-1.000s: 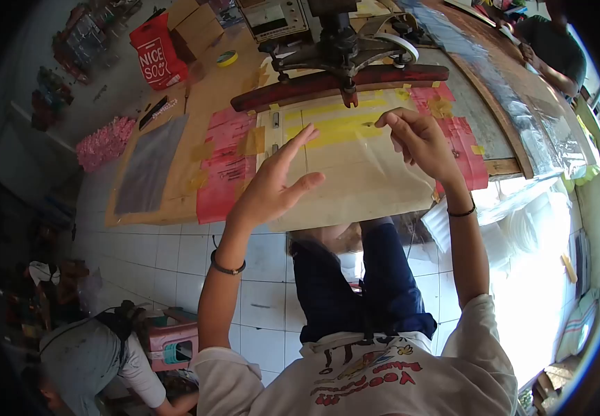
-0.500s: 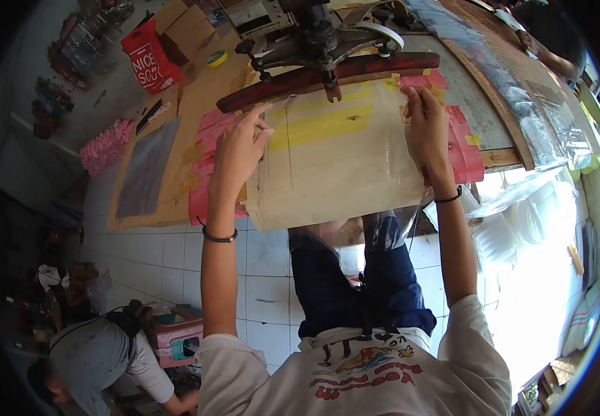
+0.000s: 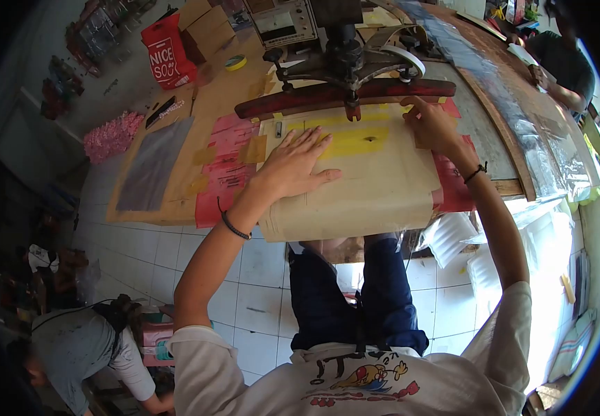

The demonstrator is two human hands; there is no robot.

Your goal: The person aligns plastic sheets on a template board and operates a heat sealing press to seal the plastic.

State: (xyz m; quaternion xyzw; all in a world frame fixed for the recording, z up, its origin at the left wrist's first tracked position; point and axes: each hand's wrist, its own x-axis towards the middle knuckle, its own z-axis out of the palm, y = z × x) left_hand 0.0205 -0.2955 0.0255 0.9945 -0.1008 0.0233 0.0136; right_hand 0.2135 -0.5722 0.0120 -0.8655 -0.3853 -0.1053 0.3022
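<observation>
My left hand lies flat with fingers spread on a beige sheet with a yellow taped band across its far part. At the sheet's far right corner, my right hand has its fingers curled and pinched on what looks like the edge of a clear plastic sheet. That plastic is hard to see; a glossy part shows at the front edge. Just beyond both hands, a dark red bar hangs under a black metal press head. Red taped strips flank the beige sheet.
On the left of the table are a grey sheet, a yellow tape roll and a red bag. A machine box with a dial stands behind. One person is at the far right, another at lower left.
My left hand has moved right and gone from pinching at the left edge to lying flat on the sheet. My right hand stays near the far right corner, its wrist swung outward. The view has shifted slightly.
</observation>
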